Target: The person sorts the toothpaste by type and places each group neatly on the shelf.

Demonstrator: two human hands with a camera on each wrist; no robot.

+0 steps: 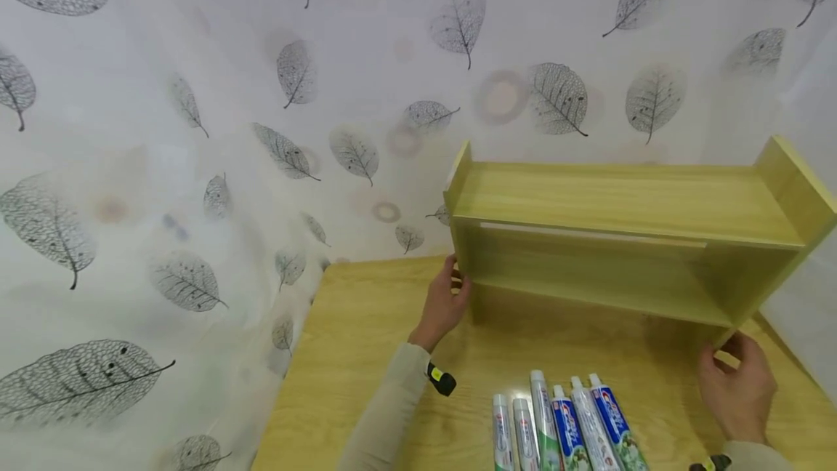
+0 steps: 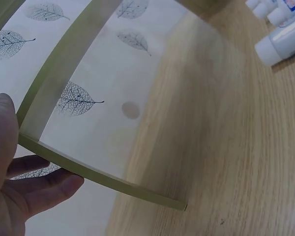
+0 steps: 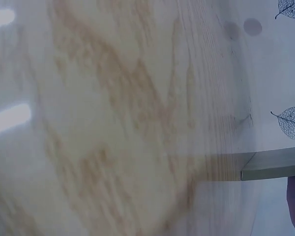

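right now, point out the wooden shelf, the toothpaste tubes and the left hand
wooden shelf [image 1: 621, 198]: head view, on its top board
toothpaste tubes [image 1: 569, 431]: head view, on a blue tube's body
left hand [image 1: 441, 307]: head view, on the back of the hand

I see a shelf unit [image 1: 621, 202] of pale, matt, wood-grain board with smooth, flat-cut edges. Below it the table [image 1: 353, 355] is lighter wood, its grain plain, with a slight sheen in the right wrist view. At lower right, the toothpaste tubes [image 1: 569, 427] look like glossy printed plastic. Filling the upper frame, the leaf-print backdrop [image 1: 196, 129] seems a thin, smooth, faintly shiny sheet.
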